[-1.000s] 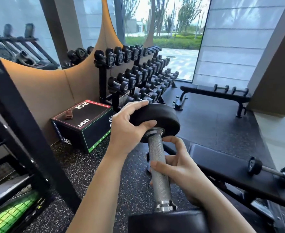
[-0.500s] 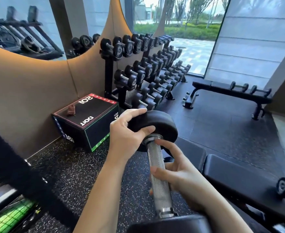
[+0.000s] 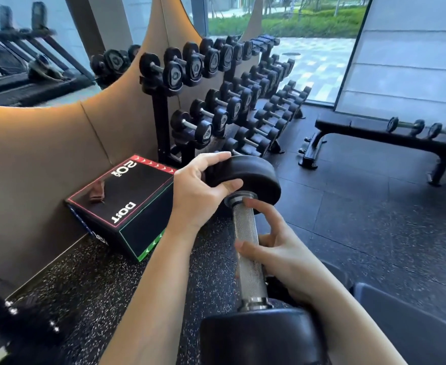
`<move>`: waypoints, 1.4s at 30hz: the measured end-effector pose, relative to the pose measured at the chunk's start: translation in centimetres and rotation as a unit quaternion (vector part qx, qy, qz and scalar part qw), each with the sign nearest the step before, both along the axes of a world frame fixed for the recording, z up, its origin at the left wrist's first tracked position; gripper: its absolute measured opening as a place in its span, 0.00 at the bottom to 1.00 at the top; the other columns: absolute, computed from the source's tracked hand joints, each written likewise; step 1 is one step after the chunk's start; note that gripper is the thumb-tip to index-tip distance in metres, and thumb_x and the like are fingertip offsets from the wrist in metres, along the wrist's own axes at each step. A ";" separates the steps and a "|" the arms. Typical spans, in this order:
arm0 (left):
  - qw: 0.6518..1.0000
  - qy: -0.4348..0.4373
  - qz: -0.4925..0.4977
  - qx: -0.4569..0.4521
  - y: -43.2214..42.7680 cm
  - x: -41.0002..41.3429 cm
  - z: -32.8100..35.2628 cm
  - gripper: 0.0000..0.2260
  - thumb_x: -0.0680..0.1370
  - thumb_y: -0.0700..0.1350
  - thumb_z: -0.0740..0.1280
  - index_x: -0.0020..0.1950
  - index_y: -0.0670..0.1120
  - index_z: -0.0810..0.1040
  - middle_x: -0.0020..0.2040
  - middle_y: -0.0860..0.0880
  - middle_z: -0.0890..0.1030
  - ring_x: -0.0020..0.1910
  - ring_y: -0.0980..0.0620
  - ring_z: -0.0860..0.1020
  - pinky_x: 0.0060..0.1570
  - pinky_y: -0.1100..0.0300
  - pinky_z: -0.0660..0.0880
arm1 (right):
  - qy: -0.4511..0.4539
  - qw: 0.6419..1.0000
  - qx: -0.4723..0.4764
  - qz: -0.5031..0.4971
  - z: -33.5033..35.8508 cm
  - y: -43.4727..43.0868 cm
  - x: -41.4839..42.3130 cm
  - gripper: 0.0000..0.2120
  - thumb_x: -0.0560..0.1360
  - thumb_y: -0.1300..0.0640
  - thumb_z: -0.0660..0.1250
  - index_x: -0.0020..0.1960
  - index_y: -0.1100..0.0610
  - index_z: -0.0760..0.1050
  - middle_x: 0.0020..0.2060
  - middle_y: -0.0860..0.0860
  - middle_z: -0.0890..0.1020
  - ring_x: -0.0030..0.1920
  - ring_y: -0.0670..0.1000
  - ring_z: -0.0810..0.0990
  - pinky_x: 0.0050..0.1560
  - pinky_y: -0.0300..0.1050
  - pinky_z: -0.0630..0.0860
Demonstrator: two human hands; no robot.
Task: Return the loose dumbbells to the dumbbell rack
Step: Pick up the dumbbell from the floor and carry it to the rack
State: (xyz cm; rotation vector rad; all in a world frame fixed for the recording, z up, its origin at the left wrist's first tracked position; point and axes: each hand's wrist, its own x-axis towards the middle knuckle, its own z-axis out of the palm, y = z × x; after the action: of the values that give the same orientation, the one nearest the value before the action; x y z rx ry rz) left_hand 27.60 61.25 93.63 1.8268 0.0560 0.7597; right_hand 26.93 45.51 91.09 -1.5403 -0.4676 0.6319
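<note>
6 o'clock, nearest: near head (image 3: pixel 256 335) of the dumbbell (image 3: pixel 250 275), apparently carried clear of the floor (image 3: pixel 348 219) with the bar pointing to 12.

Right grip (image 3: pixel 282 254) curled loosely round the knurled handle (image 3: pixel 243 222) from the 3 o'clock side, thumb across it, index finger stretched up the bar.

Left grip (image 3: pixel 198 193) clamped on the far head (image 3: pixel 253 177), fingers over the top, thumb on the inner face.

Reads as heavy and rigid, with thick rubber heads on a steel bar, so worth both grips. Expect bite on the knurl and slip on the smooth rounded heads. Best to take the weight at mid-handle and use the head for steering only. Mind fingers under the head when setting down.

10 o'clock: plyo box (image 3: pixel 127 196) on the floor.

11 to 12 o'clock, beyond: dumbbell rack (image 3: pixel 161 119), tiers mostly full. Cannot pick out a free slot, with the lowest tier's near end hidden behind the left grip.

2 o'clock, far: counter (image 3: pixel 348 130) carrying small loose dumbbells (image 3: pixel 405 125), not yet returned.
</note>
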 end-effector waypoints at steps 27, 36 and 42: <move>0.975 0.016 -0.218 -0.024 22.0 46.0 -0.8 0.19 0.65 0.37 0.76 0.53 0.50 0.79 0.52 0.46 0.81 0.53 0.50 0.78 0.59 0.50 0.74 | 0.039 0.977 -0.010 -0.208 0.5 23.6 39.5 0.26 0.72 0.66 0.67 0.59 0.39 0.68 0.28 0.52 0.79 0.32 0.55 0.78 0.44 0.64 0.78; 0.969 0.031 -0.242 -0.045 24.6 57.5 -1.8 0.21 0.65 0.36 0.76 0.53 0.53 0.78 0.51 0.46 0.81 0.51 0.51 0.79 0.56 0.54 0.75 | 0.052 0.970 -0.003 -0.237 0.0 26.6 50.3 0.26 0.72 0.67 0.67 0.57 0.38 0.68 0.32 0.56 0.78 0.31 0.52 0.77 0.38 0.50 0.78; 0.968 0.040 -0.246 -0.033 23.0 66.8 -2.5 0.20 0.64 0.37 0.76 0.52 0.51 0.79 0.51 0.46 0.81 0.51 0.51 0.79 0.56 0.55 0.75 | 0.062 0.971 0.002 -0.229 -0.7 25.2 59.7 0.26 0.72 0.67 0.67 0.58 0.39 0.68 0.37 0.61 0.79 0.34 0.56 0.78 0.37 0.47 0.78</move>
State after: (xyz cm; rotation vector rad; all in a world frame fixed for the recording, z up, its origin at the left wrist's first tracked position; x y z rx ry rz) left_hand 94.42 84.27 91.18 1.7075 -0.3073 0.3286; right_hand 86.61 70.68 90.40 -1.5246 -0.0111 0.3620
